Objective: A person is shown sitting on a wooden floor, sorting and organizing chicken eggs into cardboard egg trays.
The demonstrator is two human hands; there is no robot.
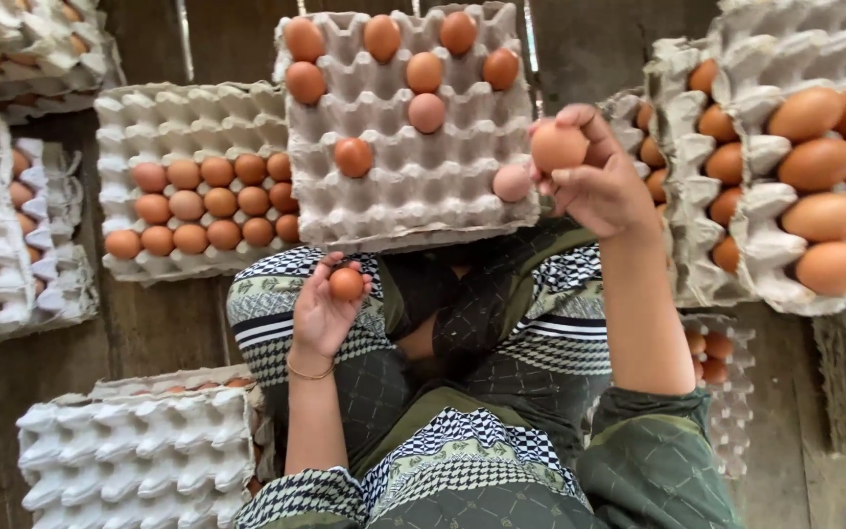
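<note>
Centre top: grey pulp egg tray on the lap, nine brown eggs set, most cups bare. Left hand grasping a small brown egg; right hand clasping a pale brown egg at the tray's right edge.

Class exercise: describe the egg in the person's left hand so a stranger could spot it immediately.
Start at the grey egg tray resting on the person's lap. Just below its front edge, the left hand is raised over the patterned knee. The small brown egg at its fingertips sits in no tray.
</note>
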